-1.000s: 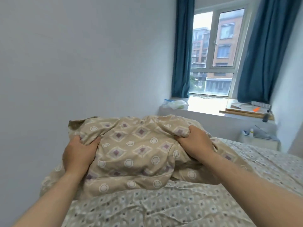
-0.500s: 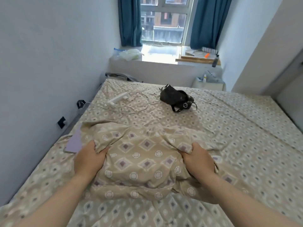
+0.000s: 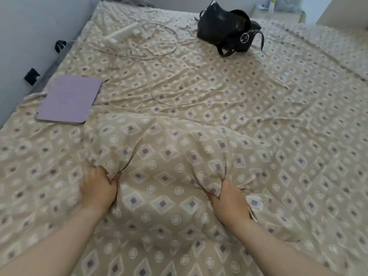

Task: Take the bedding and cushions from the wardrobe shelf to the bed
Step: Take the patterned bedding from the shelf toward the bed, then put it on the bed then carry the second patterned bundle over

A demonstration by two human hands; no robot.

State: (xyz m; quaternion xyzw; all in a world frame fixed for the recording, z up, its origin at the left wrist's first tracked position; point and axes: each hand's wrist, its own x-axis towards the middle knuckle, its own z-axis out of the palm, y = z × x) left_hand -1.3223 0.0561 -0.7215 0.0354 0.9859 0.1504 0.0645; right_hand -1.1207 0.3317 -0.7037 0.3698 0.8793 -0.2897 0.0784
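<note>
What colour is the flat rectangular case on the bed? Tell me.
The flat rectangular case is pale purple; head view.

- Setting: bedroom in a home.
- Wide bed (image 3: 298,176) fills nearly the whole view; its beige sheet (image 3: 278,116) has a diamond-and-circle print and is creased.
- Bedding bundle (image 3: 169,156) in the same print lies on the sheet.
- Personal items on the sheet: black handbag (image 3: 223,26), white charger (image 3: 121,33) with tangled cables (image 3: 149,86), lilac tablet case (image 3: 68,100).
- Plain pale wall (image 3: 29,26) runs along the bed's left edge, with black plugs (image 3: 31,75) on it.
</note>
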